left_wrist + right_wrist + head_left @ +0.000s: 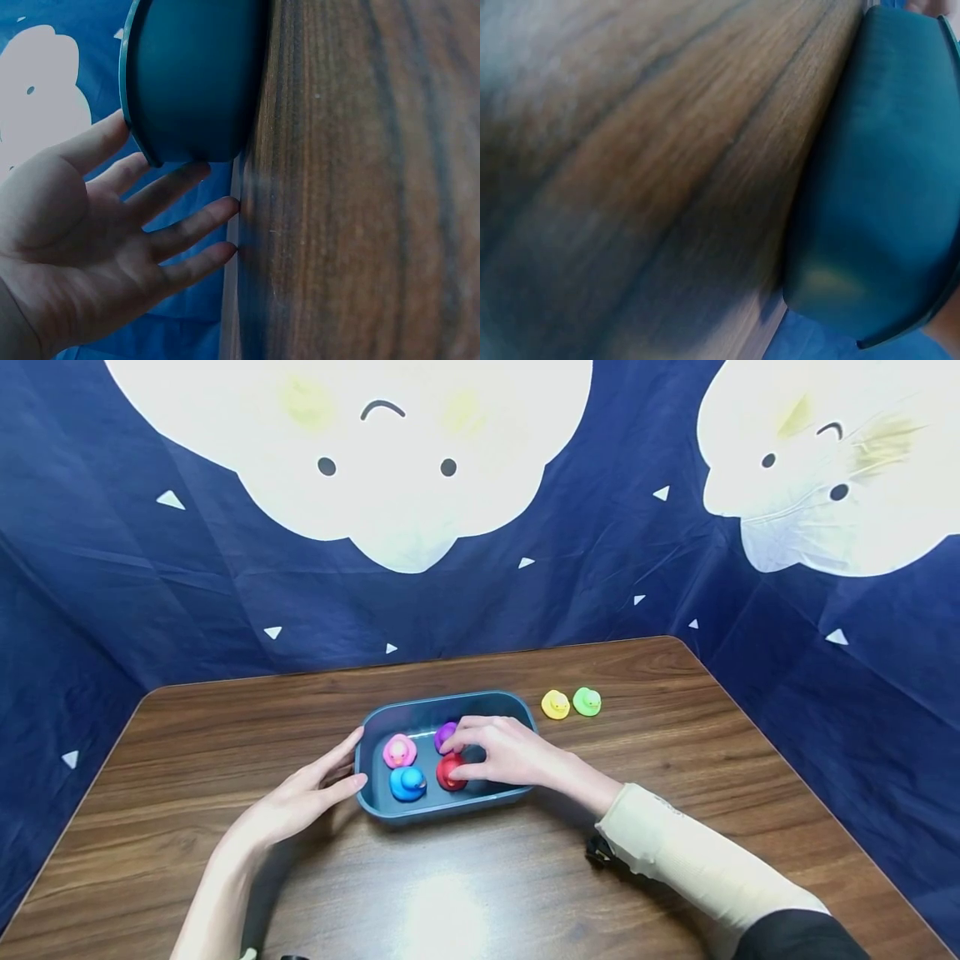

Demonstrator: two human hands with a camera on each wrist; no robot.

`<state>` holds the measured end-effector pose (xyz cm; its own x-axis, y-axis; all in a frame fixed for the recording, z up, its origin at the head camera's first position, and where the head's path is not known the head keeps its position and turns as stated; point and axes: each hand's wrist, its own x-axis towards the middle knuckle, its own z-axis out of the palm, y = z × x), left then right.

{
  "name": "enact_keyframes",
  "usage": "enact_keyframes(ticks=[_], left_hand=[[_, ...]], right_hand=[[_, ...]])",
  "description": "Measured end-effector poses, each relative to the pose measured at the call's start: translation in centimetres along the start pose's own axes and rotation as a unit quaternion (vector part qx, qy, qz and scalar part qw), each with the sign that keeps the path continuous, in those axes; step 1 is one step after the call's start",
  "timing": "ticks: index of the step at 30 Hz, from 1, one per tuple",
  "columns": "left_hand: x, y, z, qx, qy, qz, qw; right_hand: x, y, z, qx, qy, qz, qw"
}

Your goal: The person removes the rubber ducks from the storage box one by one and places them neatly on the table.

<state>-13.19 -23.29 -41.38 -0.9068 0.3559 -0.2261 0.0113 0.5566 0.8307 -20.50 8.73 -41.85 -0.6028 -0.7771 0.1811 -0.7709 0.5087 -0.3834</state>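
A dark teal bin sits on the table with several rubber ducks inside. The pink duck and the blue duck lie in its left half. My right hand reaches in over the right rim and pinches the red duck between thumb and fingers. Its fingers partly cover the purple duck just behind. At the bin's left end my left hand has its fingers spread, thumb and fingertips at the rim. The left wrist view shows those fingers extended beside the bin wall.
A yellow duck and a green duck stand on the wooden table beyond the bin's right end. Blue cloth with white cloud faces hangs behind the table. A small black object shows under the right wrist.
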Motion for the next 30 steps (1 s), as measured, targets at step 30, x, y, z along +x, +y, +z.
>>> enact_keyframes(ticks=[30], left_hand=[[-0.06,-0.05,-0.11,-0.003,0.001,0.005,1.0]], right_hand=[[0.17,-0.05,0.26,-0.061,-0.049,-0.021,0.997]])
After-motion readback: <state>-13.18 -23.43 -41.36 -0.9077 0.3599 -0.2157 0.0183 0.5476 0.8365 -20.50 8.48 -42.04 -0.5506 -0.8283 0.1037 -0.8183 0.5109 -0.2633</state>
